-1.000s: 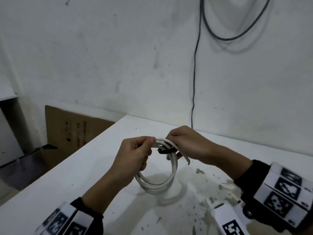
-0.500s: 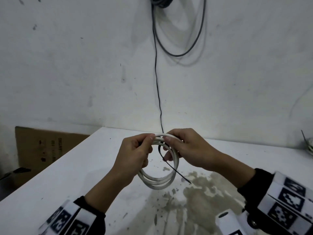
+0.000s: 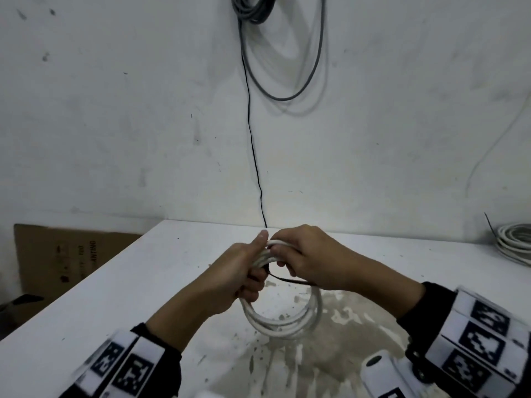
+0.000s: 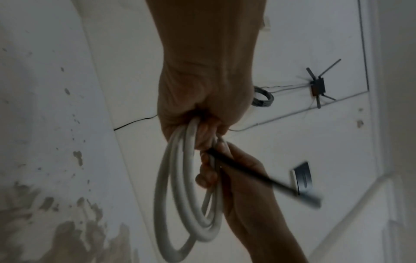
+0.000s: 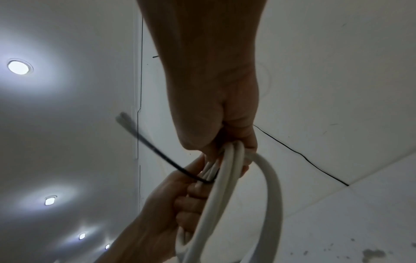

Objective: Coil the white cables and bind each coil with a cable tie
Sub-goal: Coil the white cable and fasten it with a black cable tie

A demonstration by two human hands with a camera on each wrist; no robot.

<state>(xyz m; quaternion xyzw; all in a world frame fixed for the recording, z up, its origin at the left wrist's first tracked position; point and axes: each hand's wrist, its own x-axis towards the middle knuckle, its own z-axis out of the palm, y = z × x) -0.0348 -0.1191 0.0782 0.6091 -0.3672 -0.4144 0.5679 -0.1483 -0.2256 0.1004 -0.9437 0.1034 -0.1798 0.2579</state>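
Observation:
I hold a white cable coil [image 3: 280,326] upright above the white table [image 3: 143,282]. My left hand [image 3: 257,262] grips the coil's top left, thumb on top. My right hand [image 3: 283,258] curls round the top beside it, where a black cable tie [image 3: 290,280] wraps the strands. The tie's tail runs right under my right palm. In the left wrist view the coil [image 4: 178,195] hangs from my left hand [image 4: 202,124] and the tie [image 4: 258,178] crosses my right hand's fingers. In the right wrist view the tie [image 5: 157,147] loops the strands of the coil [image 5: 270,186].
Another white coil [image 3: 514,242] lies at the table's far right edge. A grey cable [image 3: 287,96] and a thin black wire [image 3: 253,145] hang on the wall behind. A cardboard box [image 3: 57,254] stands left of the table. The tabletop near me is stained.
My hands have closed together on the coil's top. The tie's tail, which hung down to the right, now lies level under my right hand. The head view has swung right.

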